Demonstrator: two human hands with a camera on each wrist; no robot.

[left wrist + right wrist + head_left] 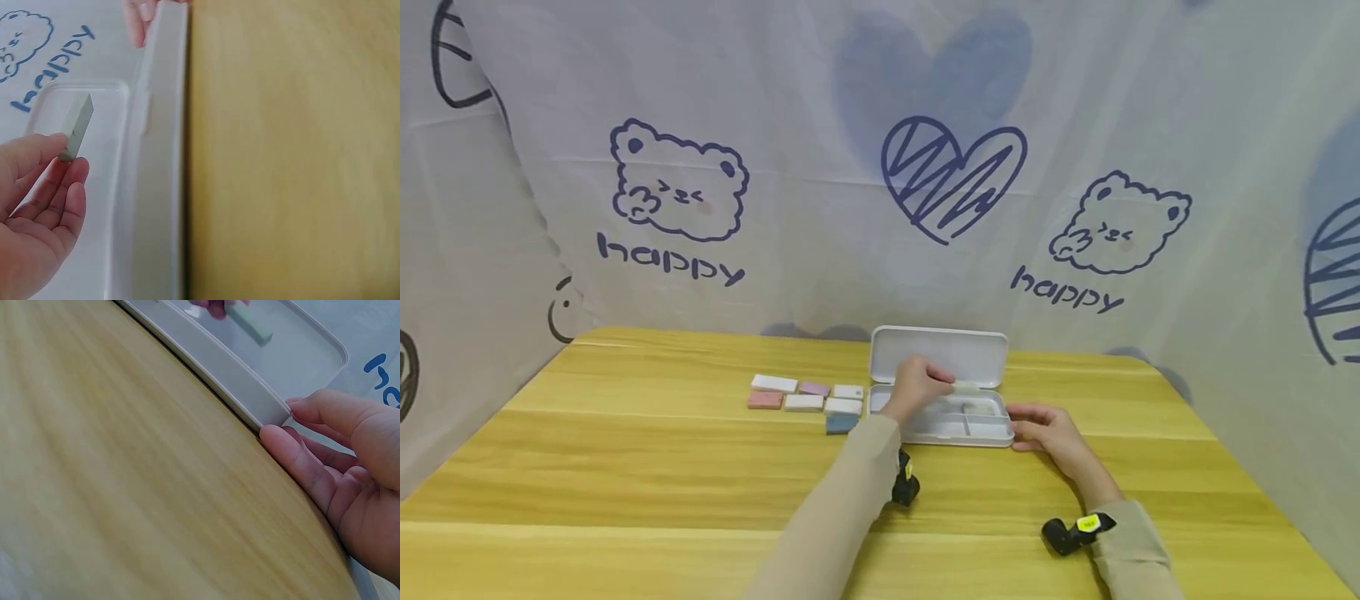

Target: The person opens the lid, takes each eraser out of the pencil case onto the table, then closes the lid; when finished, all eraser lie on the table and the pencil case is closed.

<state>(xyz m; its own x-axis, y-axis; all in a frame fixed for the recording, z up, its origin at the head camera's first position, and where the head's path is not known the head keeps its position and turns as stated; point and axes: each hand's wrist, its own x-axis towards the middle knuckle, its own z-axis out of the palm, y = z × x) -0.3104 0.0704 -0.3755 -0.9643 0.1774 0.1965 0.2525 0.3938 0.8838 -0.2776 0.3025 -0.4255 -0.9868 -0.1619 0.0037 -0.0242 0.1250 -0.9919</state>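
A white pencil case (925,439) lies on the table with its lid (938,354) raised at the back; dividers split its tray. Between thumb and fingers, my left hand (913,390) pinches a pale green eraser (78,128) above the tray, in front of the lid. The same eraser (253,325) shows at the top of the right wrist view. My right hand (1052,433) holds the case's right end, thumb and forefinger at its corner (284,415). Something small and pale (977,408) shows in the tray's right part, too indistinct to name.
Left of the case lie several block-shaped erasers in loose rows, among them a pink one (765,401), a purple one (814,388), white ones (804,403) and a blue one (841,425). A printed cloth (820,208) hangs behind the wooden table (625,467).
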